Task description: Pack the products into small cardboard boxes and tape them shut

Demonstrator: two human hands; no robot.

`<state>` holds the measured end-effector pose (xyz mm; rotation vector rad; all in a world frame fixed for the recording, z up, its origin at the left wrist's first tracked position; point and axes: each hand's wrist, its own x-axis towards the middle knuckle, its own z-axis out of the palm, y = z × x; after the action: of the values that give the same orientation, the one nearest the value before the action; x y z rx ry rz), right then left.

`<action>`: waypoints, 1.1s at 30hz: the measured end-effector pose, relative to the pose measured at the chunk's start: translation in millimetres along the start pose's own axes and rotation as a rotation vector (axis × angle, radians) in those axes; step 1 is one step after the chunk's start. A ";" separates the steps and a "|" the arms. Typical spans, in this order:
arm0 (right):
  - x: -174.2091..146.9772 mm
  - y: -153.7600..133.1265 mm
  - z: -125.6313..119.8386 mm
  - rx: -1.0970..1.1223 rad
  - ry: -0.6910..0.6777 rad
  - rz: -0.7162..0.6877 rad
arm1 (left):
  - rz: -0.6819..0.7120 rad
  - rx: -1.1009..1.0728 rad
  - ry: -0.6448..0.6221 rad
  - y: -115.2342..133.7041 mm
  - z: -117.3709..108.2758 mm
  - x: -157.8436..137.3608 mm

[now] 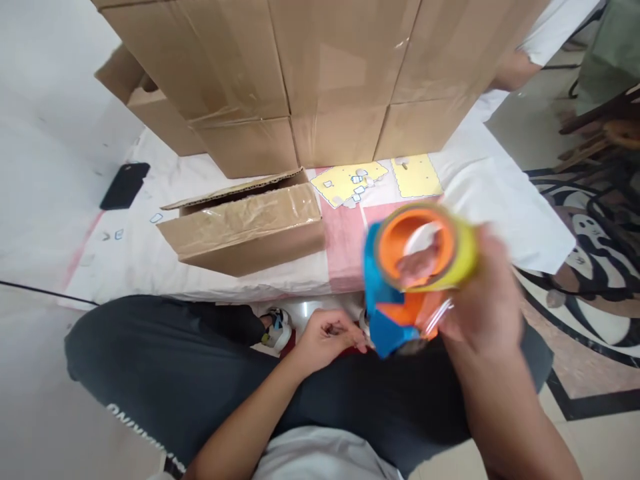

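Note:
My right hand [483,297] is closed around a blue and orange tape dispenser [383,287], raised above my right thigh. Its roll of yellowish tape [463,247] on an orange core faces me, slightly blurred by motion. My left hand [330,339] hovers over my lap, left of the dispenser, with fingers curled and thumb against them; whatever they may pinch is too small to make out. In front of me a narrow cardboard box [250,227] lies on the patterned sheet [345,257], its upper flap partly raised over a dark gap.
Stacked taped cartons [340,73] rise behind the narrow box, with another open carton [160,113] at their left. A black phone-like object [125,185] lies on the sheet at left. Beyond the stack, at upper right, shows another person's arm [517,70] with a white sleeve.

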<state>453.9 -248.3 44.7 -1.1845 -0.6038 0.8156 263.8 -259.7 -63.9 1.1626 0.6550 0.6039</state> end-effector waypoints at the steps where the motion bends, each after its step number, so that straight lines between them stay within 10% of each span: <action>1: 0.9 3.2 1.9 0.014 -0.017 0.067 | 0.017 0.032 0.025 -1.5 -1.0 0.1; 3: 6.2 10.1 6.0 -0.015 0.011 0.068 | 0.020 0.078 0.086 -4.3 -4.6 0.1; 8: 10.4 0.0 5.7 -0.403 0.255 -0.612 | 0.129 -0.062 0.043 2.5 -3.8 -5.3; 15: 17.8 2.7 -5.0 0.121 -0.031 0.120 | 0.119 0.086 0.126 3.2 2.9 7.1; 23: 19.1 15.8 4.1 -0.277 0.183 -0.397 | 0.137 -0.054 0.104 0.4 -10.3 -2.8; 33: 14.7 23.7 12.6 -0.408 0.153 -0.480 | 0.207 -0.011 0.110 0.4 -19.0 -8.6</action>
<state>447.1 -225.4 25.4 -1.3775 -0.9101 0.1940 244.0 -254.0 -67.0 1.2022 0.6277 0.8503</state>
